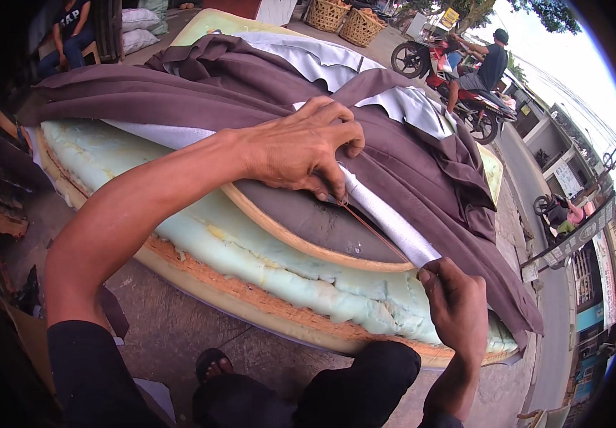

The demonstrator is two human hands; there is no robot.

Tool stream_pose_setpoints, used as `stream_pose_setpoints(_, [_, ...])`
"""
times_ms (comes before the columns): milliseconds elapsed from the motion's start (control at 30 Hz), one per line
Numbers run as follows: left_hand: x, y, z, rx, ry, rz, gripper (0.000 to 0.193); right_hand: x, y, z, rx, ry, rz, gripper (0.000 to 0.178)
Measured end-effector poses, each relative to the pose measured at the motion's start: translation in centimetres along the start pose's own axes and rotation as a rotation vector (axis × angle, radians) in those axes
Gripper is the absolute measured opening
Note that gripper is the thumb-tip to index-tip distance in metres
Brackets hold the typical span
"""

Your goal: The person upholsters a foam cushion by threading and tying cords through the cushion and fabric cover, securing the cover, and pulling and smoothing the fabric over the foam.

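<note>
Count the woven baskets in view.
2: left basket at the top edge, right basket just beside it, both beyond the brown fabric. Others could be hidden or out of frame.

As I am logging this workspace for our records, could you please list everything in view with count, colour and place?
brown fabric: one spread, white underside, centre
foam: one layer, pale blue-green, below the fabric
curved panel: one, dark with tan rim, over the foam
thread: one length, reddish, between the hands
baskets: two, tan, top centre
white sacks: two, top left
motorcycle: one clear, red and black, upper right
people: at least two, dark clothes, upper left and right
tree: one, green leaves, top right
road: one, grey, right
sandalled foot: one, dark sandal, bottom
left grip: one, bare, pinching the thread, centre
right grip: one, bare, pinching the fabric's white edge, lower right
</note>
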State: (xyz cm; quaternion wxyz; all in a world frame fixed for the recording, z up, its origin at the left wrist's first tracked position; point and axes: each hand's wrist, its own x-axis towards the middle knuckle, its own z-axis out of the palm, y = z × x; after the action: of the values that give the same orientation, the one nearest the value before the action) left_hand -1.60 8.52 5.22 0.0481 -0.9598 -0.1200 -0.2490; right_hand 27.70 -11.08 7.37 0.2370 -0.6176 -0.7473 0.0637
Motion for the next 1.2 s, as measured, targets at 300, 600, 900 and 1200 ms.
stream_pose_setpoints(300, [-1.0, 1.0, 1.2, -0.075, 0.058, 0.036, 0.021, 0.6, -4.2, 2.0, -0.141, 0.298, -0.266, 0.018])
stream_pose_setpoints(600, [-1.7, 1.3, 1.4, -0.029, 0.135, 0.049, 0.017, 5.2, -5.3, 9.7, -0.328, 0.181, -0.16, 0.02])
stream_pose_setpoints(900, [0.8, -1.4, -0.3, -0.228, 0.026, -0.001, 0.015, 6.8, -4.5, 8.5, -0.434, 0.281, -0.262, 0.011])
stream_pose_setpoints(1200, [3.1, -1.1, 0.1, 0.521, 0.404, -0.002, 0.009, 10.4, -4.2, 7.3, -0.452, 0.139, -0.311, 0.01])
